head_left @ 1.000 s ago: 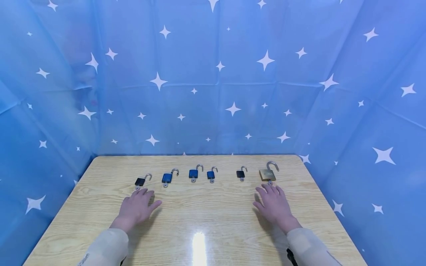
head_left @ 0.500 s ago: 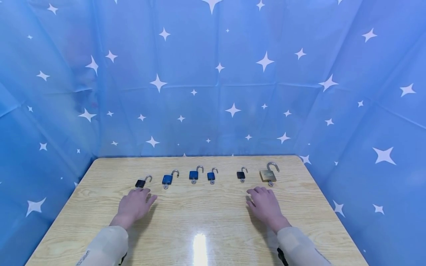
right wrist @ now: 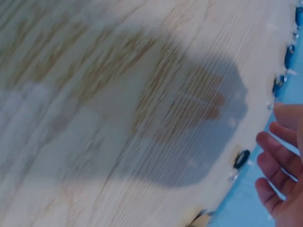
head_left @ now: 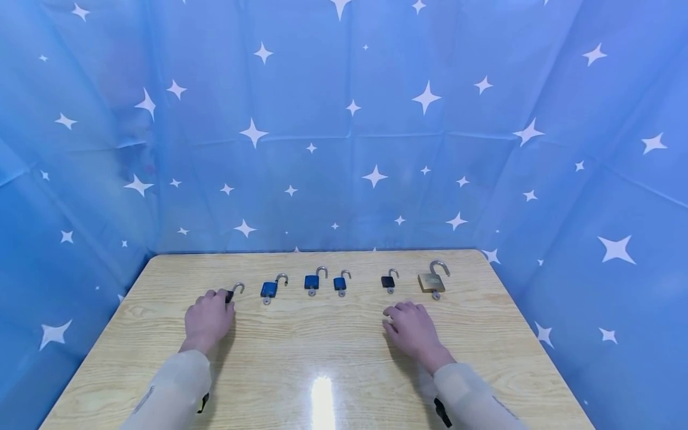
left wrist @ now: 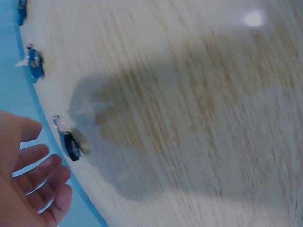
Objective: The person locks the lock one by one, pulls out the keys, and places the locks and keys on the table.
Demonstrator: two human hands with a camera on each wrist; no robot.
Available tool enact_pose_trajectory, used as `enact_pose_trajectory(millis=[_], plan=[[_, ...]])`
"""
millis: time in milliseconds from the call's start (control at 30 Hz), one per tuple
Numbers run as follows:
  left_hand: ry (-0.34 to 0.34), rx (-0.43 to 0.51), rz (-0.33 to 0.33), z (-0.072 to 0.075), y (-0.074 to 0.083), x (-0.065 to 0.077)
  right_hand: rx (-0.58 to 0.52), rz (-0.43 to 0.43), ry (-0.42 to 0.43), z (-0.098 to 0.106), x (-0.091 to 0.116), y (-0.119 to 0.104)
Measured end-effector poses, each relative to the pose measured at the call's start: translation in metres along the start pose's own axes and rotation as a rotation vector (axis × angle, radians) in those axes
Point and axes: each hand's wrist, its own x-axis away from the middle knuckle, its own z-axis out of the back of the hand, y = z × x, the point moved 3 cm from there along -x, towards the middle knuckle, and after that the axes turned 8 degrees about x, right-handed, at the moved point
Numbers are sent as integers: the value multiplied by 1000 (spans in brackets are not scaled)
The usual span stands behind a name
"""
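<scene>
Behind the wooden table (head_left: 290, 340) I see a starry blue curtain (head_left: 301, 161). From the table's centre, the left hand (head_left: 208, 319) is at nine o'clock, the right hand (head_left: 411, 327) at three, both loose-fingered, grasping nothing. The brass padlock (head_left: 432, 282) lies at two, three blue padlocks (head_left: 312, 282) around twelve. At ten, a black padlock (head_left: 229, 297) lies by the left hand; contact I can't tell.

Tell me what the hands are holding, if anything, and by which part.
Nothing: the left hand hovers by the leftmost black padlock without gripping it, and the right hand is empty.
</scene>
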Motion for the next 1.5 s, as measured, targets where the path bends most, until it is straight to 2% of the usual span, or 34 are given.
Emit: enact_pose_trajectory(millis=[167, 367, 600, 900, 1133, 1500], plan=[[15, -25, 28, -3, -7, -5, -15, 18, -8, -3, -4, -12], [-2, -29, 62, -4, -9, -10, -9, 40, -6, -3, -8, -24], [-37, -11, 118, -5, -11, -16, -13, 41, -29, -5, -10, -27], [-20, -29, 121, -14, -14, -24, -34, 39, -13, -8, -13, -29], [3, -2, 132, -16, -15, -28, -22, 35, -13, -7, -16, -30], [-59, 91, 196, -15, -19, -33, -12, 51, -2, -9, -17, -30]])
